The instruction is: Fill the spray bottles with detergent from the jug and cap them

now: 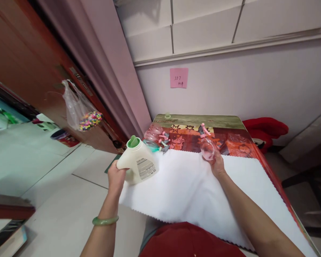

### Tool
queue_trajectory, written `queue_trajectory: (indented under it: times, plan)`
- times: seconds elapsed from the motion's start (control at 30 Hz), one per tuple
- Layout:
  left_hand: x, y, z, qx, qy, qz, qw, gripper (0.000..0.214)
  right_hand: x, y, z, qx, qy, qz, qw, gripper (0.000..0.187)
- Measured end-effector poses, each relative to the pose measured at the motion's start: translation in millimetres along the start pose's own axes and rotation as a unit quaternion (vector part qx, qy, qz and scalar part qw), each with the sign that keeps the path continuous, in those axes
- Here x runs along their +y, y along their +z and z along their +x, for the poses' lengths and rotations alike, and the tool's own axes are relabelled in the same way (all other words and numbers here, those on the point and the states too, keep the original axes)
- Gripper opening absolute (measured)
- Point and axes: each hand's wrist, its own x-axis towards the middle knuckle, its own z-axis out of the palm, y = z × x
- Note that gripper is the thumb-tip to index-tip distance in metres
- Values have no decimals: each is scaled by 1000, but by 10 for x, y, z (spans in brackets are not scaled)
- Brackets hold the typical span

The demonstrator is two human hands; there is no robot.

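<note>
My left hand (116, 175) is closed round the handle of a cream detergent jug (138, 160) with a green spout and a grey label, held at the left edge of the table. My right hand (217, 165) grips a clear pink spray bottle (207, 147) with a pink trigger head, standing at the far edge of a white cloth (187, 189) spread over the table. A green bangle (105, 221) is on my left wrist.
Beyond the cloth lie two more spray bottles (156, 137) on the patterned table cover (230, 137), and a small green cap (167, 115) near the wall. A plastic bag of coloured beads (82, 112) hangs from the door at left. A red cushion (264, 128) sits at right.
</note>
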Motion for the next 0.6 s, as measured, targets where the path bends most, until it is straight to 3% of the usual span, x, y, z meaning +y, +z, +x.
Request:
queue_trajectory:
  times: [0.2,0.37,0.47,0.6]
  plan:
    - [-312,108,35,29,-1,-47,998,27,-284,185,7,11,22,31,999,59]
    - [-488,196,-73,50,-16,-45,998,45,-506,547,-125,-108,98,69,987,72]
    - [-617,300,-286,64,-16,-49,997,68,-410,812,-325,-130,188,53,972,57]
    - [-825,472,-652,72,-1,-71,995,71,-106,1131,-473,-138,291,-37,946,50]
